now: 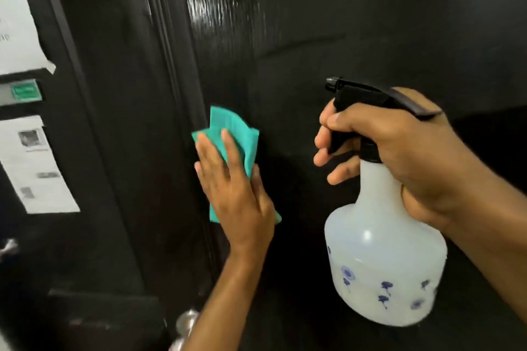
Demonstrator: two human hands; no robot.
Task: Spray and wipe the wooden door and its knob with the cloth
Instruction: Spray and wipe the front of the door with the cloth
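Observation:
The dark, glossy wooden door [328, 23] fills most of the view. My left hand [233, 191] presses a folded teal cloth [236, 134] flat against the door near its left edge, fingers straight. My right hand [399, 148] grips the neck and black trigger head of a white spray bottle [382, 259] with blue flower prints, its nozzle pointing left toward the door. A silver door knob [186, 320] sits low, below my left forearm, partly hidden by it.
The dark door frame [119, 94] runs down the left. Taped paper notices [31, 162] and a small green sign [25, 92] hang on the surface at far left. A wet sheen shows on the door's upper part.

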